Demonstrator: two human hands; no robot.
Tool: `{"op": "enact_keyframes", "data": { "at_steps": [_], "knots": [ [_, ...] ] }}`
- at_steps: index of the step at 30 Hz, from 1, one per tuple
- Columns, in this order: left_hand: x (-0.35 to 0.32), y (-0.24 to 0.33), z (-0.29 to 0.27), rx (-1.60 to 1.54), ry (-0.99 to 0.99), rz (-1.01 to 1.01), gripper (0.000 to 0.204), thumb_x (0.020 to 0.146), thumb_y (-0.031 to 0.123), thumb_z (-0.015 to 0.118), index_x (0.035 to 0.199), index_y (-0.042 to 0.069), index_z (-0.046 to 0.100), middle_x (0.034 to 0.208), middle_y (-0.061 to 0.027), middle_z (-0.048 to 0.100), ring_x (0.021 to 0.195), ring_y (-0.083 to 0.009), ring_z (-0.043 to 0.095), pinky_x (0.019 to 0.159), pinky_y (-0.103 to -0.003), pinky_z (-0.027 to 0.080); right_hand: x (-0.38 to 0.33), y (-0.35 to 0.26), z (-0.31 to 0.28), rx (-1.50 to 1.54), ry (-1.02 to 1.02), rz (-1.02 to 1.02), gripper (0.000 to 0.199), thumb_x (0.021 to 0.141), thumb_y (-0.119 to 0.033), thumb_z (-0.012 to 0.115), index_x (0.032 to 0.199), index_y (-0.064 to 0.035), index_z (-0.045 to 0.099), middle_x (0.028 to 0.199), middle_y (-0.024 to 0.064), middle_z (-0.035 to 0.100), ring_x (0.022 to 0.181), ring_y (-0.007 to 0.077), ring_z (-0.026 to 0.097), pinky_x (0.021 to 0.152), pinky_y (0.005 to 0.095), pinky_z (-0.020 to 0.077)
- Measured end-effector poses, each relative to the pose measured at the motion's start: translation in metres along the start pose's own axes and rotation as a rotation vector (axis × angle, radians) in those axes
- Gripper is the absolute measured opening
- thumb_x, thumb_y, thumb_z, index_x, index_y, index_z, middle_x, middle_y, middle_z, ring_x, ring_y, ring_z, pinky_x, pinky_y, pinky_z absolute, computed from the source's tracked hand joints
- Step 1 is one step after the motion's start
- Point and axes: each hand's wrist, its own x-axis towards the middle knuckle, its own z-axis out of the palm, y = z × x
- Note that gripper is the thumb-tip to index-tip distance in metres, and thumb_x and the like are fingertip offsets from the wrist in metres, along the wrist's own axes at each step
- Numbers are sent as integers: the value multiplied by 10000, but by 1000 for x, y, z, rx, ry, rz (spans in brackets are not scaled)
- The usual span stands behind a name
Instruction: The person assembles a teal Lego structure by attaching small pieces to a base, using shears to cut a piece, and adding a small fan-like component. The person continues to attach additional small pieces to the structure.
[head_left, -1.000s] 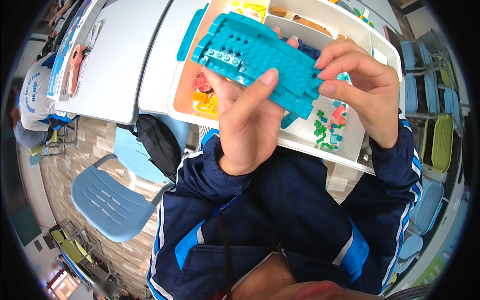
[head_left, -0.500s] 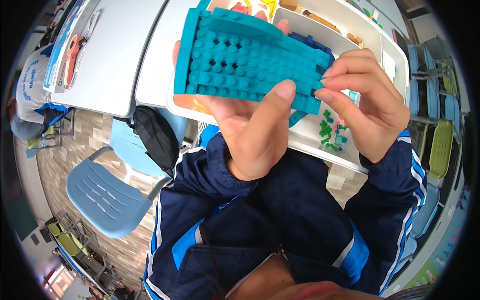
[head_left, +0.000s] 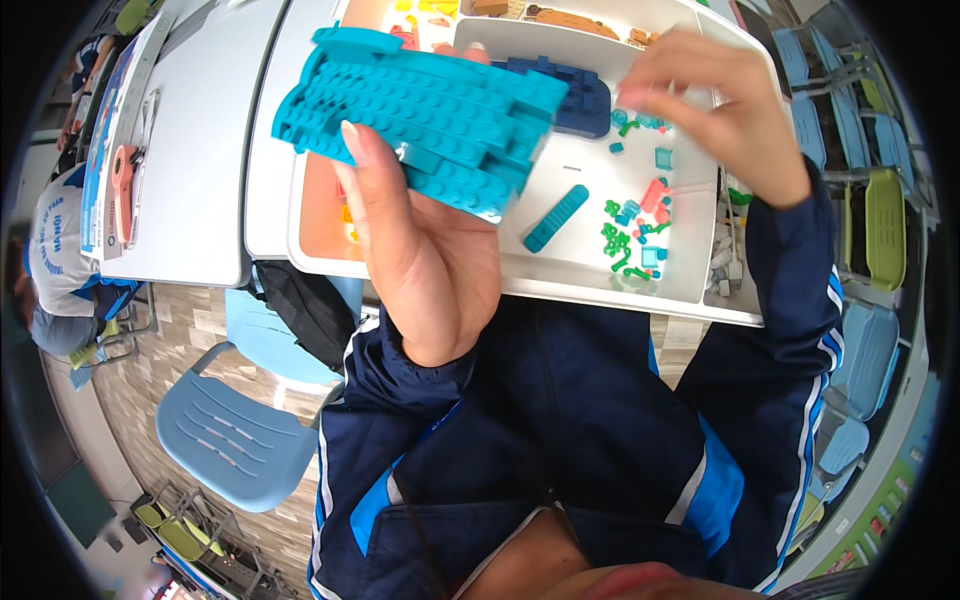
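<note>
Turquoise studded brick assembly [head_left: 420, 120] sat raised above the desk, gripped in the left hand [head_left: 425, 255], whose thumb pressed across its bumpy top while the palm backed it from below. Its surface was hard moulded plastic, covered in rows of round studs, with a stepped, layered edge on the right end.

Far left, a white table [head_left: 200, 150] carried a flat booklet [head_left: 105, 140] and an orange tool [head_left: 125, 190]; beneath it stood a pale blue moulded chair [head_left: 235, 440] with slotted seat, and a black bag [head_left: 305, 310] hung nearby.

Under the assembly lay a white plastic sorting tray [head_left: 600, 275] with smooth, rounded walls. Its left compartment showed an orange sheet [head_left: 320, 210] beneath small bits; the big middle compartment held a dark blue studded piece [head_left: 580, 105], a long teal plate [head_left: 556, 217], and a scatter of tiny green [head_left: 615, 245], pink and clear-teal pieces [head_left: 650, 195]. A back compartment held tan bricks [head_left: 575, 20].

Right hand [head_left: 725, 110] hovered over that middle compartment, fingers curled downward and loosely pinched; whether anything sat between them could not be told.
</note>
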Motion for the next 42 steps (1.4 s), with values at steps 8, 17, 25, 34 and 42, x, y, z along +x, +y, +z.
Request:
{"op": "enact_keyframes", "data": {
  "at_steps": [8,17,25,34,42],
  "knots": [
    [0,1,6,136,-4,-204,704,1039,552,363,1511,36,289,1468,-267,442,1374,-359,453,1093,-463,457,-13,16,35,-400,-324,-35,68,766,-74,712,824,-40,720,830,122,676,852,315,664,764,415,527],
    [4,11,10,-131,24,-420,554,890,46,662,1380,32,406,1280,-156,580,1228,-300,594,1018,-459,517,-9,-4,22,-70,-184,132,76,809,-50,697,866,-1,709,843,120,678,836,263,658,748,351,510],
    [1,8,12,68,-34,-388,598,908,190,617,1410,-39,388,1323,-207,574,1230,-309,595,1011,-440,530,-3,-60,-1,590,145,47,160,832,42,686,989,30,715,999,154,690,995,260,627,908,375,463],
    [1,12,5,-45,-13,-458,632,868,-28,663,1420,63,368,1305,-133,562,1209,-243,587,983,-404,538,5,-64,16,544,69,63,160,776,45,751,933,17,753,965,124,694,931,215,624,847,330,475],
    [3,10,10,-28,-20,-436,615,859,-63,655,1395,69,385,1283,-129,579,1188,-252,605,963,-403,553,3,-59,16,552,56,64,159,760,63,755,912,15,758,950,115,686,916,207,625,829,316,477]
  ]
}}
